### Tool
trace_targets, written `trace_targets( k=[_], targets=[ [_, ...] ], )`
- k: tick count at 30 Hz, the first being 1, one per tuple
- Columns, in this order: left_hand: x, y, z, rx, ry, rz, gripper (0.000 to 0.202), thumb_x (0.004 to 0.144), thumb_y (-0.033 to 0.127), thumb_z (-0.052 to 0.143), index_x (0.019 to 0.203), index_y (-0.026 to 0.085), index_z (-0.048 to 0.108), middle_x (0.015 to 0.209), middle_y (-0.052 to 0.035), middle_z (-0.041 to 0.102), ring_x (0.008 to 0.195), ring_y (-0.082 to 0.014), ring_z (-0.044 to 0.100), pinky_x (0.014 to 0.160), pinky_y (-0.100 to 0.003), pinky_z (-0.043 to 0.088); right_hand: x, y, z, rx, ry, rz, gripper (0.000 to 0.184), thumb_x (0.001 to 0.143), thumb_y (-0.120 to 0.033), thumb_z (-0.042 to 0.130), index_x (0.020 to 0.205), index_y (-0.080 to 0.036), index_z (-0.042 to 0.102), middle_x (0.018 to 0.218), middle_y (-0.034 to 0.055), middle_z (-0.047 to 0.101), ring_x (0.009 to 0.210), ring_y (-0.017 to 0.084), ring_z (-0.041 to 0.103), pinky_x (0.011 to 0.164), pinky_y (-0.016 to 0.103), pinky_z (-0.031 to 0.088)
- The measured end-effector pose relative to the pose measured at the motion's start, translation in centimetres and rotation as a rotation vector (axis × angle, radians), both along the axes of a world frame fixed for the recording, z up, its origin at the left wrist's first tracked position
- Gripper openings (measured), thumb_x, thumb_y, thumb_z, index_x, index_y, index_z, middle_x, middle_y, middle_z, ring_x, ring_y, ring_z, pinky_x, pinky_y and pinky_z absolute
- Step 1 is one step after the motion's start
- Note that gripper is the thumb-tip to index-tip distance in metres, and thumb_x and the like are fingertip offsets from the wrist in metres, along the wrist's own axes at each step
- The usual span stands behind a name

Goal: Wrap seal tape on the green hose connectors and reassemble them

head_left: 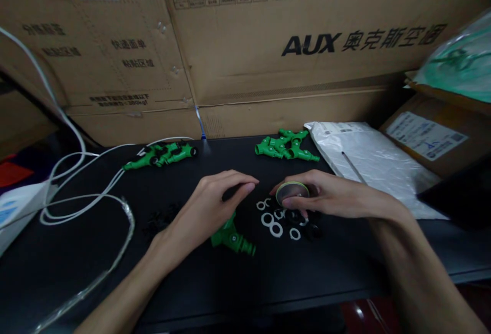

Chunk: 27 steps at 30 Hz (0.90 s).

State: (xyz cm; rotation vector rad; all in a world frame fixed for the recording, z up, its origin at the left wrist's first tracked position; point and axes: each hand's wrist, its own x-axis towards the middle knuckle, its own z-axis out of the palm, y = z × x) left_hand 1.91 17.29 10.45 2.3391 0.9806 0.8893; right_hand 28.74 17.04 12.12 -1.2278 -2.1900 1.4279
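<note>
My left hand (218,196) hovers over the black tabletop, thumb and fingers apart, with nothing visible between them. Beneath it lies a green plastic branched pipe fitting (232,239), partly hidden by the hand. In my right hand (322,193) is a small round container (293,190) with a grey face and a yellow-green rim, tilted, gripped between thumb and fingers. Under and beside that hand are several white ring washers (275,229) and dark small parts (315,230), some covered by the fingers.
More green fittings (287,146) lie at the back, and others with black parts (161,155) sit back left. White cables (65,216) loop at left. A white plastic parcel (368,155) lies at right; large cardboard boxes (238,47) wall the back.
</note>
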Motion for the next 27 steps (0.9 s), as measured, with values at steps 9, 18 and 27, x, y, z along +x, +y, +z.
trace_targets(
  k=[9,18,27],
  targets=[
    [-4.8,-8.2,-3.0,0.121,0.231,0.331,0.047,0.095,0.040,0.074,0.139,0.029,0.062,0.135,-0.0076,0.070,0.121,-0.0298,0.070,0.104,-0.046,0.060,0.5,0.4,-0.1,0.158,0.097,-0.094,0.034,0.095,-0.052,0.069,0.097,-0.019,0.073,0.074,-0.0008,0.067,0.065,0.014,0.059,0.057,0.026,0.046],
    [-5.2,-7.6,-3.1,-0.036,0.108,0.335,0.034,0.096,0.040,0.073,0.128,0.030,0.070,0.120,-0.0037,0.073,0.103,-0.0246,0.073,0.095,-0.041,0.062,-0.9,0.2,0.5,0.102,0.408,-0.157,0.032,0.092,-0.046,0.077,0.085,-0.016,0.071,0.070,-0.0009,0.065,0.060,0.011,0.056,0.056,0.025,0.043],
    [-3.2,-0.2,-1.2,-0.061,-0.058,0.163,0.029,0.100,0.033,0.067,0.128,0.028,0.072,0.119,-0.0040,0.071,0.100,-0.0202,0.068,0.081,-0.033,0.057,-4.2,1.6,1.2,0.003,0.479,-0.109,0.035,0.090,-0.049,0.078,0.087,-0.015,0.068,0.077,0.0025,0.072,0.055,0.010,0.061,0.055,0.025,0.048]
  ],
)
